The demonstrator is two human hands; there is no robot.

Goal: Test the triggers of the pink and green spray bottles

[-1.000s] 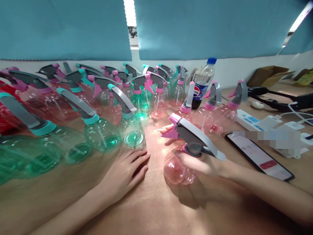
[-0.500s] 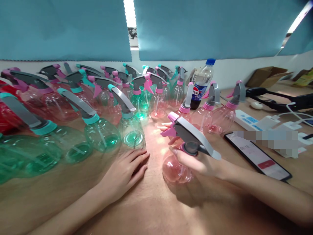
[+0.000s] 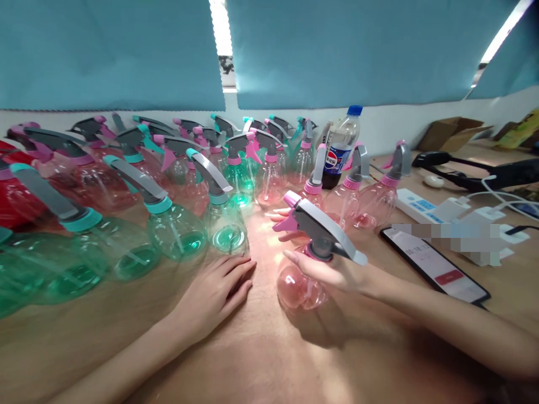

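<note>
My right hand (image 3: 332, 272) is round the neck of a clear pink spray bottle (image 3: 297, 289) with a grey head and pink nozzle. Its thumb lies across the near side, while the other fingers reach out behind the trigger. The bottle is upright, close to or on the table; its base contact is unclear. Palm down, my left hand (image 3: 221, 289) rests flat on the table with nothing in it. Just beyond its fingertips stands a green spray bottle (image 3: 227, 235) with some green showing in its base.
Several green bottles (image 3: 177, 235) line the left, with pink and green ones behind. More pink bottles (image 3: 374, 207) and a cola bottle (image 3: 337, 154) stand at the right. A phone (image 3: 438, 266), a power strip (image 3: 419, 207) and black glasses-like gear (image 3: 475, 168) lie farther right.
The view has turned slightly, so the things on the right sit a little farther left. Both hands keep nearly the same pose, the right still round the pink spray bottle.
</note>
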